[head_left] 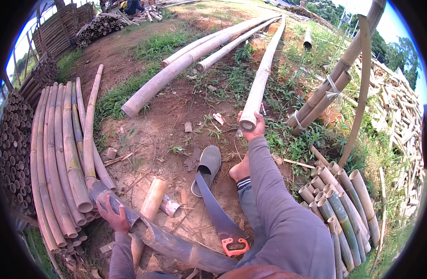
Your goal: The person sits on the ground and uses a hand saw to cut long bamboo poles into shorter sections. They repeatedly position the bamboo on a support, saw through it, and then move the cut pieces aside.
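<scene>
Long pole [262, 76]: we see pale bamboo running from frame centre to the upper middle; we judge it stiff, long and fairly heavy, best gripped at its cut end.
Right hand [253, 126]: fingers wrapped around that cut end.
Left hand [112, 216]: fingers curled over a dark split bamboo piece [171, 242], lower left; likely smooth, slippery.
Saw [218, 214]: lies on our leg, lower centre.
Slipper [208, 167]: just beside the saw.

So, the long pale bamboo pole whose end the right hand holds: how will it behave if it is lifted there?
The long bamboo pole looks stiff and probably heavy, since it runs far across the ground. Lifted at the end by the right hand, the far end would likely stay down. Being round, it may roll sideways on the dirt.
</scene>
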Available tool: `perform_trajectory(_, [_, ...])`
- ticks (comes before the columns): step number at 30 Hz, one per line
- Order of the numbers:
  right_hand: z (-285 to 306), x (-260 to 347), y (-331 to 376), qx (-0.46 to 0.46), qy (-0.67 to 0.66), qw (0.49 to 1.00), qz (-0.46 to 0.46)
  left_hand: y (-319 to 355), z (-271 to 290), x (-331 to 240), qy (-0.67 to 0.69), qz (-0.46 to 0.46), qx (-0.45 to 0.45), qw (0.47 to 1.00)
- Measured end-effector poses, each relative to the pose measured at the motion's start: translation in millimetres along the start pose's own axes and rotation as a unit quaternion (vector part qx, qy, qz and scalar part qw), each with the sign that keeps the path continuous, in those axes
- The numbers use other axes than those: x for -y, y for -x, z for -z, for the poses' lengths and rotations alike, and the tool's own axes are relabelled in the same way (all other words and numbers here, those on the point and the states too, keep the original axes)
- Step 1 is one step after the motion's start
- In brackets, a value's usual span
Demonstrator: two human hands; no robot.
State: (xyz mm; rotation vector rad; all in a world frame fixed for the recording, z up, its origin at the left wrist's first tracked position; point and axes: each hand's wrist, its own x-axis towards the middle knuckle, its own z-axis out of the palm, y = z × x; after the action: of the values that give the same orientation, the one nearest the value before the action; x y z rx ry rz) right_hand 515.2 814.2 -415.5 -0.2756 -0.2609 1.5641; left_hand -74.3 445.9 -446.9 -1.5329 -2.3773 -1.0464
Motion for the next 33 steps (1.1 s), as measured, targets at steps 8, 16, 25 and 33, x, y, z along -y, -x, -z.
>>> perform_trajectory(8, [-24.1, 5.4, 4.0, -0.111, 0.211, 0.971, -0.024, 2.2, 14.7, -2.8, -0.003, 0.012, 0.011, 1.000])
perform_trajectory(16, [-26.1, 21.4, -7.2, -0.197, 0.438, 0.876, -0.055, 3.6, 8.6, -8.3, -0.027, 0.010, 0.025, 0.999])
perform_trajectory(25, [-5.1, -21.6, 207.0, -0.140, 0.308, 0.935, -0.109, -3.8, 51.3, -99.2, -0.195, -0.051, 0.223, 0.954])
perform_trajectory(33, [-129.7, -214.9, 458.0, 0.065, 0.066, 0.903, -0.419, 25.7, 103.5, -232.3, 0.396, 0.136, 0.656, 0.628])
